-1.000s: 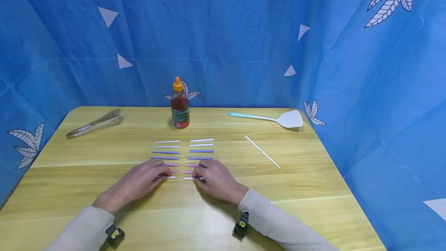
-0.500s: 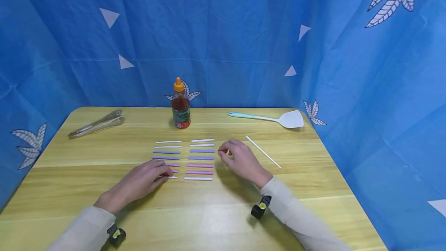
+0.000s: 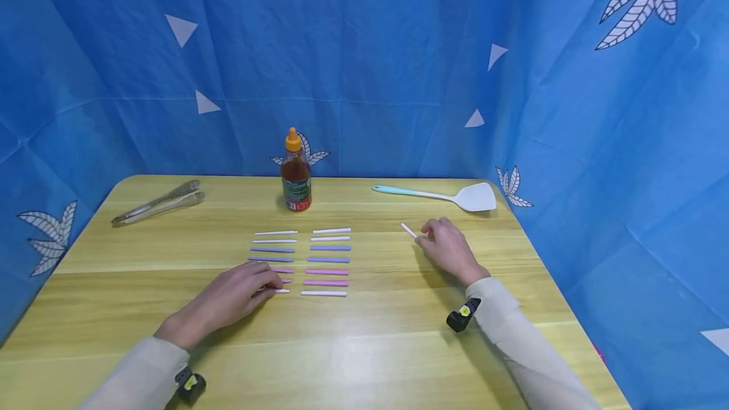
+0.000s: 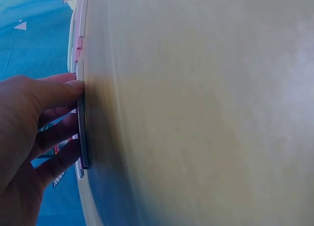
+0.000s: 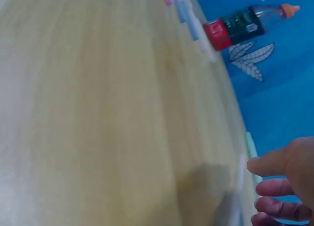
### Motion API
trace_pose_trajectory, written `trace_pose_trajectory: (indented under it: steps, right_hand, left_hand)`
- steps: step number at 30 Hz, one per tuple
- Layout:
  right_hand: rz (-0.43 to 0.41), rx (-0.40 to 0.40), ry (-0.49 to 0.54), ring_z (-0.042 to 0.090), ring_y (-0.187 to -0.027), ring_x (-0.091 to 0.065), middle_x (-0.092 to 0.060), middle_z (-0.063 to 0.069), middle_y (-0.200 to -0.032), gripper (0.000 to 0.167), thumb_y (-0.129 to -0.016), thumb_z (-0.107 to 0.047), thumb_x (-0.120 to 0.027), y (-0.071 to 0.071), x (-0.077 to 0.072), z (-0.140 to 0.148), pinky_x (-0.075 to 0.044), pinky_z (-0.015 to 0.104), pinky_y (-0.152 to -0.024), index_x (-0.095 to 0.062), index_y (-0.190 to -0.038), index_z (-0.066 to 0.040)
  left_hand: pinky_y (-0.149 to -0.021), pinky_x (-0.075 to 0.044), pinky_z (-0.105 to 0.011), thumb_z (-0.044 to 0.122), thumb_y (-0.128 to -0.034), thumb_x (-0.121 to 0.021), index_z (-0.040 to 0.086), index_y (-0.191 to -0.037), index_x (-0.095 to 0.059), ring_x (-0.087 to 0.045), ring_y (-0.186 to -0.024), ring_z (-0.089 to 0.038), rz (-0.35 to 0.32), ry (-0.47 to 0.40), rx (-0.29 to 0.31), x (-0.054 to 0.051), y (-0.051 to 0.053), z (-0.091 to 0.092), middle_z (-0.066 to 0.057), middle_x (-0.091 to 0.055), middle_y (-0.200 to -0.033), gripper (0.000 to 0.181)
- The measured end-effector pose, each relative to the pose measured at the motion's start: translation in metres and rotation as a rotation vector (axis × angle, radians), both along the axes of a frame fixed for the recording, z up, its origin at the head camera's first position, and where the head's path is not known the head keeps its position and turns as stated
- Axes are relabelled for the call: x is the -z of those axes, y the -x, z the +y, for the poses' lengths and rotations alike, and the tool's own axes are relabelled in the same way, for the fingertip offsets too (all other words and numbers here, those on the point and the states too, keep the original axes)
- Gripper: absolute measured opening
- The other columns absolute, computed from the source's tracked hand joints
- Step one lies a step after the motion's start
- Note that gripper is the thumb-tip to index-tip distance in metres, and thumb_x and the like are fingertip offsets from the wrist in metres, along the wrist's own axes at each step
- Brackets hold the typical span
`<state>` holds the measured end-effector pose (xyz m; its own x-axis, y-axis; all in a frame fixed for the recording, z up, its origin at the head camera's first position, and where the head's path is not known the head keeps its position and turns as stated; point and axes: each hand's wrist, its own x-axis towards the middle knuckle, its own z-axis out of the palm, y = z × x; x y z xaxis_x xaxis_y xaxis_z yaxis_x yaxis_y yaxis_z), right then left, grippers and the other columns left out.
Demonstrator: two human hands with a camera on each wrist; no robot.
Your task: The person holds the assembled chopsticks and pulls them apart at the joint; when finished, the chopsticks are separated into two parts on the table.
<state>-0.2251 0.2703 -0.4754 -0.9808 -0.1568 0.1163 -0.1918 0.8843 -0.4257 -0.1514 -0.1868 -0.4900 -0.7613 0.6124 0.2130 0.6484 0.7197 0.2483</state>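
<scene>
At the near end of the left column of straws, my left hand (image 3: 242, 288) holds a white straw (image 3: 283, 291). The left wrist view shows its thumb (image 4: 66, 91) on the near side of that straw and its fingers on the far side. My right hand (image 3: 450, 250) is over a lone white straw (image 3: 407, 229) lying slanted at the right, covering most of it. In the right wrist view its thumb and fingers are apart, close to this straw (image 5: 241, 174). A right column holds white, violet and pink straws (image 3: 327, 272), laid parallel.
A sauce bottle (image 3: 297, 185) with an orange cap stands behind the straws. Metal tongs (image 3: 156, 204) lie at the back left. A white spatula (image 3: 475, 197) with a pale blue handle lies at the back right. Blue cloth (image 3: 364, 68) hangs behind the table.
My right hand has left the near white straw of the right column and moved right, to the lone slanted straw. My left hand has stayed in place.
</scene>
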Motion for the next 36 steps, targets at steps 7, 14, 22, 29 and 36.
trace_pose_trajectory:
  steps: [7,14,22,29,36]
  right_hand:
    - [-0.019,-0.001,-0.028,0.027,-0.09,-0.062,-0.067,0.013,-0.101,0.015,-0.101,-0.015,-0.076,0.004,0.013,0.0,-0.055,0.05,-0.084,-0.073,-0.108,-0.002]
    - [0.006,-0.004,-0.014,0.024,-0.086,-0.064,-0.07,0.011,-0.096,0.006,-0.102,-0.008,-0.072,0.006,0.015,-0.001,-0.056,0.046,-0.079,-0.075,-0.105,-0.003]
    - [-0.032,0.009,0.187,0.027,-0.095,-0.072,-0.078,0.012,-0.105,0.016,-0.106,-0.016,-0.068,0.004,-0.002,-0.01,-0.057,0.042,-0.085,-0.074,-0.115,-0.004]
    - [-0.297,-0.14,0.6,0.023,-0.098,-0.072,-0.074,0.027,-0.122,0.04,-0.109,-0.015,-0.067,-0.005,-0.02,-0.034,-0.061,0.032,-0.086,-0.062,-0.143,0.006]
    - [-0.489,-0.275,0.832,0.012,-0.094,-0.07,-0.068,0.033,-0.122,0.045,-0.108,-0.013,-0.068,-0.023,-0.017,-0.071,-0.063,0.04,-0.094,-0.057,-0.145,0.01]
  left_hand:
    - [-0.098,-0.063,-0.045,0.016,-0.0993,-0.082,0.025,-0.11,-0.08,-0.073,-0.113,-0.018,0.003,0.009,-0.017,0.001,0.0,-0.001,0.01,-0.075,-0.11,0.014]
    - [-0.098,-0.063,-0.045,0.016,-0.0992,-0.082,0.024,-0.111,-0.08,-0.073,-0.113,-0.018,-0.003,0.005,-0.02,0.002,0.001,0.0,0.009,-0.075,-0.111,0.014]
    - [-0.098,-0.063,-0.045,0.015,-0.0985,-0.083,0.024,-0.11,-0.08,-0.073,-0.112,-0.018,0.002,0.001,-0.026,0.003,0.0,0.0,0.009,-0.075,-0.111,0.015]
    - [-0.096,-0.063,-0.045,0.016,-0.0991,-0.082,0.025,-0.111,-0.08,-0.072,-0.11,-0.017,-0.011,0.007,-0.027,0.0,0.0,-0.001,0.009,-0.075,-0.111,0.015]
    - [-0.1,-0.063,-0.047,0.021,-0.1025,-0.078,0.024,-0.115,-0.079,-0.073,-0.115,-0.02,-0.015,-0.018,-0.039,-0.011,0.001,0.004,0.005,-0.077,-0.118,0.013]
